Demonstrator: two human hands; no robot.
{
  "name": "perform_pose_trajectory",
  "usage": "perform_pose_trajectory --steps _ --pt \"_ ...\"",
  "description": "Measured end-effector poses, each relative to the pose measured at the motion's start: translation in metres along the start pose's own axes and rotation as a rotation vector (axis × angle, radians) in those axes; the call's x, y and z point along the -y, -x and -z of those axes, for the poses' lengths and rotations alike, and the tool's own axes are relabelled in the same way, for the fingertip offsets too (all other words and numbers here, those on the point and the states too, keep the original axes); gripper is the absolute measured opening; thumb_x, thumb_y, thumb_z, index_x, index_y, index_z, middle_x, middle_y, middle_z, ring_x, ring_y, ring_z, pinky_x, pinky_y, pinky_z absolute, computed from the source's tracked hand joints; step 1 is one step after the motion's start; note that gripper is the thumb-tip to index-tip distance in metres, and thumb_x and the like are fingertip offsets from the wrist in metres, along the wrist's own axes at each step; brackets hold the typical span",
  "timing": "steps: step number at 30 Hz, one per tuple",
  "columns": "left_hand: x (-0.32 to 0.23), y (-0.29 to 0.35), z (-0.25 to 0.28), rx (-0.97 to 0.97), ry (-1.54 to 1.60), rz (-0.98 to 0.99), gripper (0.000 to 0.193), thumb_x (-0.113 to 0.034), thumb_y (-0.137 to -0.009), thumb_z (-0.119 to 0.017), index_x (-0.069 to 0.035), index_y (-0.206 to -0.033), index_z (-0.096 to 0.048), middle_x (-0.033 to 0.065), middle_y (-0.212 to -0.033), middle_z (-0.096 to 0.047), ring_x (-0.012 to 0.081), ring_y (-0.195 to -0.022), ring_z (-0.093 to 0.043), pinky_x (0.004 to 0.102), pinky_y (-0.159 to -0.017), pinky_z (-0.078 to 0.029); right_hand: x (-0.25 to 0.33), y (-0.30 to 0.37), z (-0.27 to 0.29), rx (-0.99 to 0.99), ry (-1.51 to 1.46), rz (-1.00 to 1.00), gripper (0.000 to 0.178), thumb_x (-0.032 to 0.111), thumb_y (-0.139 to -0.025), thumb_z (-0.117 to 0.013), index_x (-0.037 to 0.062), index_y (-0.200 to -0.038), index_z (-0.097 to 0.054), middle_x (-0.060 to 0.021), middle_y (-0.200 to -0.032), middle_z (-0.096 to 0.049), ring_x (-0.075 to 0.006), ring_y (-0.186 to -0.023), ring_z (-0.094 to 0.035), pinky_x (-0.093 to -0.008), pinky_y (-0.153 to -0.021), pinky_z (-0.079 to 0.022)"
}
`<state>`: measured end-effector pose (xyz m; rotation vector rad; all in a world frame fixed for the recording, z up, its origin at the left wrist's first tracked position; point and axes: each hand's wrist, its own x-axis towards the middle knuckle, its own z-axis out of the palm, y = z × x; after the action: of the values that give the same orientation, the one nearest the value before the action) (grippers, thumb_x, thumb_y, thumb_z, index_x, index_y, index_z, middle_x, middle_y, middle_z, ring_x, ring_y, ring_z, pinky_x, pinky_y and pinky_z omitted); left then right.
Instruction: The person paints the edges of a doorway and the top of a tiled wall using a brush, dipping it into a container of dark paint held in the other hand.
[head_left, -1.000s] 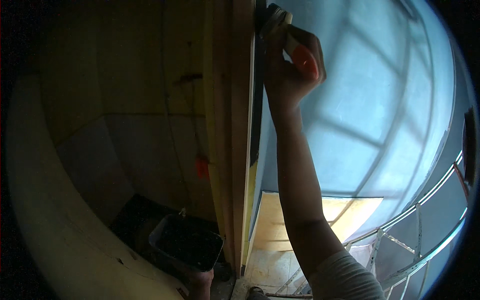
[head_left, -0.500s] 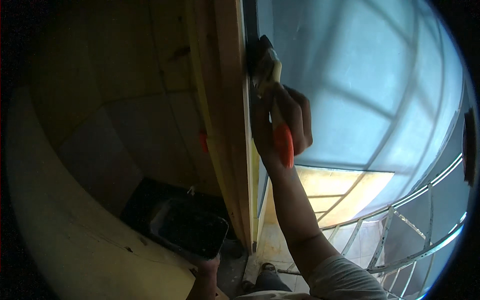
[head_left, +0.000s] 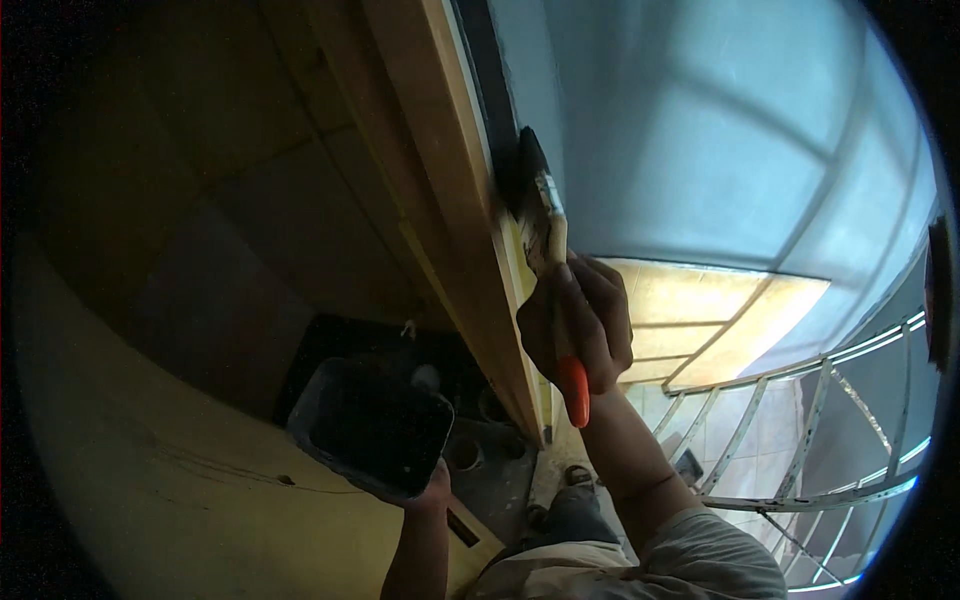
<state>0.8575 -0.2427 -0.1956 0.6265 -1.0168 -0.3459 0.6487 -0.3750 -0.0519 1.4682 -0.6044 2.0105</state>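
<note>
My right hand (head_left: 585,325) is closed around the pale handle of a flat paintbrush (head_left: 556,225) with an orange-red end. Its dark bristles press against a dark painted strip (head_left: 488,75) along the edge of a brown wooden frame (head_left: 430,130). Lower left, my left hand (head_left: 432,490) holds up a dark square-mouthed paint container (head_left: 375,430) by its near side. Its inside is black, and I cannot tell how much paint it has. The fingers under the container are mostly hidden.
Beyond the frame on the right is a light blue wall (head_left: 690,150) with a yellow tiled lower part (head_left: 700,315). A curved white metal railing (head_left: 800,490) runs at lower right. A yellowish wall (head_left: 180,460) lies left, and a dark basin-like shape (head_left: 330,345) sits behind the container.
The brush and my right hand have moved down along the frame's edge. More of the dark strip shows above the bristles. The view has shifted, and the container appears tilted differently.
</note>
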Motion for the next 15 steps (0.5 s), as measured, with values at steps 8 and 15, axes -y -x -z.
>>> perform_pose_trajectory --steps 8,15 --pt "-0.022 -0.025 -0.043 0.227 -0.309 -0.167 0.071 -0.038 -0.107 -0.047 -0.024 -0.165 -0.008 0.0155 -0.167 -0.021 0.0382 -0.151 -0.032 0.0540 -0.118 -0.043 0.010 0.054 0.036 0.149 0.033 -0.054 0.032 0.004 -0.082 -0.082 -0.0078 -0.109 -0.068 -0.0244 -0.108 -0.069 -0.0376 -0.094 -0.074 -0.0383 -0.070 -0.064" --pt "-0.001 -0.024 -0.020 0.086 0.008 0.061 0.069 -0.040 -0.108 -0.045 -0.025 -0.165 -0.008 0.0157 -0.167 -0.023 0.0374 -0.152 -0.029 0.0552 -0.117 -0.044 0.020 0.051 0.071 0.184 -0.035 -0.098 0.036 -0.002 -0.084 -0.080 -0.0066 -0.116 -0.064 -0.0277 -0.114 -0.068 -0.0413 -0.102 -0.073 -0.0398 -0.079 -0.064"
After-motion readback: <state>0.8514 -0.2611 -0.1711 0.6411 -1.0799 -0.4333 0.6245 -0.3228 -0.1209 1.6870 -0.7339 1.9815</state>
